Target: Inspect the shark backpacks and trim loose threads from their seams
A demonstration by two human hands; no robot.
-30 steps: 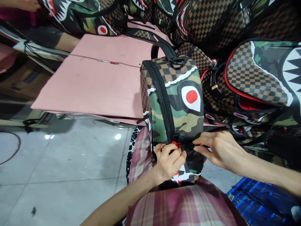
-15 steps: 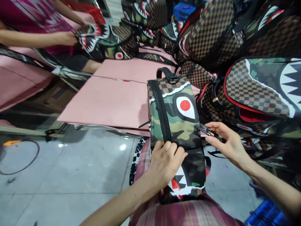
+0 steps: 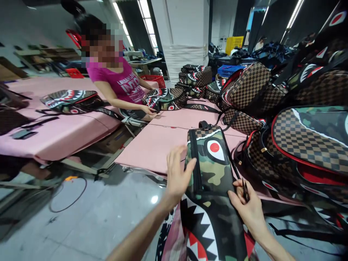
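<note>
A camouflage and checkered bag (image 3: 214,174) with a red-and-white eye, a shark mouth and a black zipper strip lies across my lap, its top end with the carry handle (image 3: 204,125) at the pink table. At the bag's left edge is my left hand (image 3: 178,174), thumb and fingers apart, holding nothing. My right hand (image 3: 250,208) has its fingertips at the bag's right edge. Tucked in its curled fingers is a pair of small dark thread snips (image 3: 245,190), points upward. Part of the snips is hidden by the fingers.
Finished-looking checkered bags (image 3: 247,87) are heaped along the right of the pink table (image 3: 144,148). Across it, a co-worker (image 3: 122,83) handles a similar bag (image 3: 168,98). Another bag (image 3: 73,101) and a phone (image 3: 25,134) lie on the left table.
The view has tilted up. My left hand has come off the bag's front and opened at its left side. My right hand has moved in against the right edge, the snips now pointing up.
</note>
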